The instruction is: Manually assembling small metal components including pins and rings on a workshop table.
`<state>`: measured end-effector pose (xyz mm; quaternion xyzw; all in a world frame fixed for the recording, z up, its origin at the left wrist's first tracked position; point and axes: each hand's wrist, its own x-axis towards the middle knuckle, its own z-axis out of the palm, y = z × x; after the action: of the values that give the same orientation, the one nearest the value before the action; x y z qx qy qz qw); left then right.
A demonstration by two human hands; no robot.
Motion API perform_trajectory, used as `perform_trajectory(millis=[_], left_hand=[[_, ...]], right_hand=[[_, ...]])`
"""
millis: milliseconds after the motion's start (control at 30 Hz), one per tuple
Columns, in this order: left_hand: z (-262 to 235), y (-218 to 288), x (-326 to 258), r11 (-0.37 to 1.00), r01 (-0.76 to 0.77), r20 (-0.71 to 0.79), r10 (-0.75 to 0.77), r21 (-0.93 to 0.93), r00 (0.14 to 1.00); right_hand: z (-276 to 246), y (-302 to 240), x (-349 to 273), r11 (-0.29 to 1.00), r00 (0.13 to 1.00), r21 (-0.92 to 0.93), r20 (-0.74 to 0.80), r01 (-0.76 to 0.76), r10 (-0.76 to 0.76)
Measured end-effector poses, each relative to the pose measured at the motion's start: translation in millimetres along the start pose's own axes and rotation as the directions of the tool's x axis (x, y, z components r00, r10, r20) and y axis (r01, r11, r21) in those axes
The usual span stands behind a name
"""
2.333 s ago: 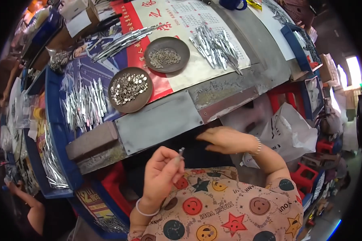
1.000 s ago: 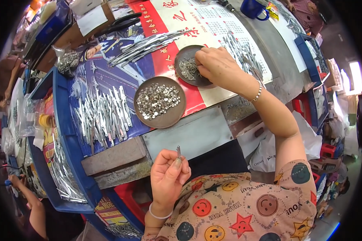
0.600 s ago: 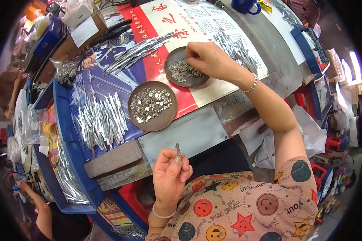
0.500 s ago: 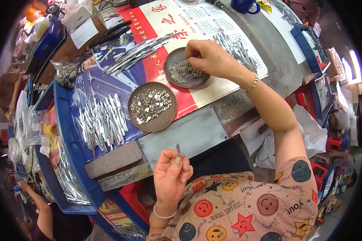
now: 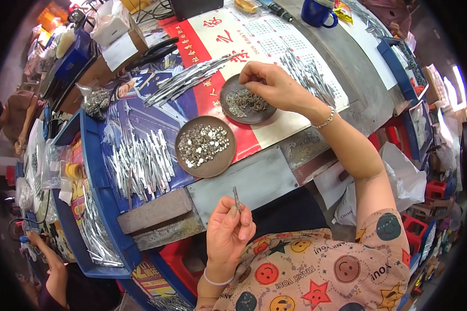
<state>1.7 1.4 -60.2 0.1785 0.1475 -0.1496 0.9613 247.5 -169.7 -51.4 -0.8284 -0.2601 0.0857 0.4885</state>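
Note:
Near the table's front edge, my left hand [image 5: 228, 233] is closed in a pinch on a thin metal strip [image 5: 236, 194], which points upward from between thumb and finger. My right hand [image 5: 275, 87] hangs over a round brown dish [image 5: 224, 107] of small metal pins [image 5: 244, 101]. Its thumb and fingers are pressed together, and whatever they may hold is too small to make out. A second brown dish [image 5: 213, 172], full of small shiny round metal pieces [image 5: 202, 144], lies to the left of it.
Flat metal strips [image 5: 142, 163] lie in a heap on the left, with more strips [image 5: 192, 79] behind the dishes and others [image 5: 308, 72] at right. A blue tray [image 5: 124, 243] borders the left side. A blue mug [image 5: 316, 13] stands at the back.
The whole view has shifted slightly, so the table sits a little lower and farther right. My right fingertips have moved a bit up and left over the pin dish. My left hand keeps its pinch.

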Motion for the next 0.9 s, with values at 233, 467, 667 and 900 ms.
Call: perform_trajectory(millis=[233, 467, 667, 900], left_hand=[[-1.4, 2.4, 5.8, 0.976, 0.099, 0.018, -0.098, -0.195, 0.995], [-1.6, -5.2, 4.8, 0.927, 0.182, 0.023, -0.185, -0.328, 0.983], [-2.0, -9.6, -0.4, 0.927, 0.185, 0.024, -0.188, -0.327, 0.982], [0.1, -10.5, 3.8, 0.940, 0.180, -0.004, -0.190, -0.290, 0.982]], right_hand=[[31.2, -63.3, -69.1, 0.941, 0.987, 0.340, 0.148, 0.001, -0.054], [64.3, -74.7, -118.6, 0.927, 0.983, 0.357, 0.092, 0.117, -0.160], [71.4, -76.0, -125.5, 0.944, 0.975, 0.260, 0.041, 0.201, -0.219], [74.7, -68.8, -122.6, 0.927, 0.958, 0.248, -0.020, 0.283, -0.287]])
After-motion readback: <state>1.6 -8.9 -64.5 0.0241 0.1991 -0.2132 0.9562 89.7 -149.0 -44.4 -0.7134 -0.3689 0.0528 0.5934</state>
